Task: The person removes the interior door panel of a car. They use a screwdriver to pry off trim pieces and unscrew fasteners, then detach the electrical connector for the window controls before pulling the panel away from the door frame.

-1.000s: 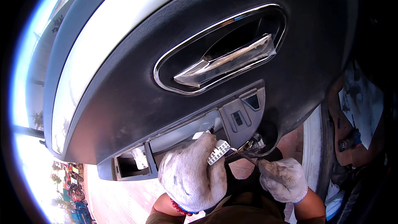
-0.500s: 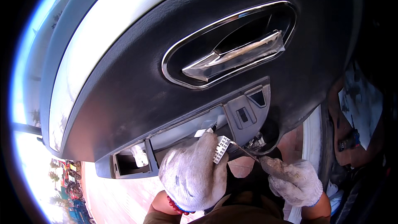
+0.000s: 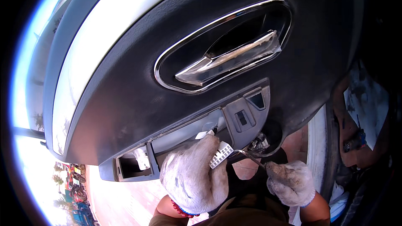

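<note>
My left hand (image 3: 193, 175), in a soiled white knit glove, is closed on a white multi-pin wire connector (image 3: 221, 155), its rows of slots facing up. A white tab (image 3: 204, 134) with a dark wire shows just above the fingertips. My right hand (image 3: 292, 183), gloved too, is closed on a thin bent strand (image 3: 250, 155) that reaches toward the connector's right end. Whether it is a cable or a slim metal tool I cannot tell. Both hands are beside the lower edge of a car door panel (image 3: 138, 83).
The panel carries a chrome-rimmed door handle (image 3: 230, 56) with peeling film. Below lies a grey switch trim (image 3: 234, 119) with openings. A black cable loop (image 3: 278, 144) hangs right of it. The pale door sill (image 3: 317, 142) stands to the right, and paved floor (image 3: 113, 196) shows below.
The connector has tilted, its right end dropping lower, within my left hand. My right hand has shifted slightly left and the strand with it. The panel appears slightly left in view.
</note>
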{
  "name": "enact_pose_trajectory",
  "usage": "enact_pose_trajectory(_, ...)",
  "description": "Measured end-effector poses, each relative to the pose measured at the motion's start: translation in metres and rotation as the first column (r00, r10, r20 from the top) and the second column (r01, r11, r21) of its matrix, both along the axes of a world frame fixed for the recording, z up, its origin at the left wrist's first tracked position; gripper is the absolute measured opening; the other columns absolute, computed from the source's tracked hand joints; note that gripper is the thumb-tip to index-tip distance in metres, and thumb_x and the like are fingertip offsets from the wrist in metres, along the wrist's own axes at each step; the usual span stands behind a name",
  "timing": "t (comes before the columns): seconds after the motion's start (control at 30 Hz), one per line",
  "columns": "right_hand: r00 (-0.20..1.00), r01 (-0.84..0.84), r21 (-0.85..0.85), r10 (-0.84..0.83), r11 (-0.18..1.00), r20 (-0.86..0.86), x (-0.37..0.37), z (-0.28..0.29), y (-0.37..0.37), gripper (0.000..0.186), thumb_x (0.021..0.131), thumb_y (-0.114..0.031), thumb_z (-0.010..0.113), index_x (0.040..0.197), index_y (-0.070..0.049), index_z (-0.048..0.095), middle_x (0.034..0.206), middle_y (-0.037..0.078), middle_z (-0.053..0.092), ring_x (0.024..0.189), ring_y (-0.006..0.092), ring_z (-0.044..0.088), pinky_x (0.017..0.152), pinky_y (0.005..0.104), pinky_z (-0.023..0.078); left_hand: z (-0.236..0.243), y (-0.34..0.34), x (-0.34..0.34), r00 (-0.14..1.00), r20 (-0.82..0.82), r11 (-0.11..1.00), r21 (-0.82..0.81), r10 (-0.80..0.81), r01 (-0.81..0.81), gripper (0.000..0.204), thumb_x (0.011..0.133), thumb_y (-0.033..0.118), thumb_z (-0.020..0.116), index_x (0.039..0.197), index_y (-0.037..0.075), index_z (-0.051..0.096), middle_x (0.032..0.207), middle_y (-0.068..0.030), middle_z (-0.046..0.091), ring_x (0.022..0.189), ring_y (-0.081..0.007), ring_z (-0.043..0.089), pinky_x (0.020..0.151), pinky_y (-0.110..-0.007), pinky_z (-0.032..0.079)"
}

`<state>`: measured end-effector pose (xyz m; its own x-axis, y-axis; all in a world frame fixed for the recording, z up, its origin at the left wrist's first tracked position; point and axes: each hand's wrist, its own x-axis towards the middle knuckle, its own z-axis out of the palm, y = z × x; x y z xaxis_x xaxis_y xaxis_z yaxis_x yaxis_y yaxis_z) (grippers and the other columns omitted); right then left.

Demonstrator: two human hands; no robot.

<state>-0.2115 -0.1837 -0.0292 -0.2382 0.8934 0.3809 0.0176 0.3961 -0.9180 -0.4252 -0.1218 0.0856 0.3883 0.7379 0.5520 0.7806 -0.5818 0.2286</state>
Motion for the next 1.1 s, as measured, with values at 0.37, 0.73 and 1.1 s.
enact_pose_trajectory(0.37, 0.978, -0.004, 0.076, -0.012, 0.997, 0.209, 0.006, 0.03, 0.007, 0.04, 0.088, -0.004, 0.066, 0.128, 0.002, 0.066, 0.09, 0.012, 0.072, 0.068, 0.0261, 0.07, 0.064, 0.033, 0.057, 0.01, -0.002, -0.006, 0.989, -0.146, 0.988, -0.149, 0.005, -0.027, 0.026, 0.08, 0.013, 0.071, 0.103, 0.003, 0.064, 0.067, -0.0144, 0.063, 0.06, -0.0389, 0.064, 0.056, -0.045, 0.05)
enact_pose_trajectory(0.73, 0.999, -0.015, 0.144, 0.02, 0.989, -0.029, 0.012, 0.008, 0.0, 0.033, 0.086, -0.003, 0.068, 0.117, 0.005, 0.07, 0.087, 0.015, 0.073, 0.07, 0.0286, 0.072, 0.065, 0.0337, 0.058, 0.002, -0.004, -0.004, 1.0, -0.019, 0.999, -0.039, 0.019, -0.019, 0.026, 0.079, 0.007, 0.06, 0.102, 0.0, 0.071, 0.074, -0.0148, 0.066, 0.057, -0.0331, 0.058, 0.058, -0.04, 0.045)
enact_pose_trajectory(1.1, 0.994, -0.021, -0.014, 0.019, 1.0, -0.108, -0.015, -0.008, 0.01, 0.021, 0.088, 0.001, 0.071, 0.107, 0.01, 0.069, 0.081, 0.006, 0.066, 0.068, 0.0135, 0.063, 0.059, 0.0286, 0.052, 0.007, -0.001, -0.003, 0.998, -0.051, 0.995, -0.094, 0.019, -0.024, 0.023, 0.076, 0.007, 0.066, 0.099, 0.003, 0.065, 0.07, -0.0154, 0.064, 0.06, -0.0379, 0.065, 0.055, -0.043, 0.052)
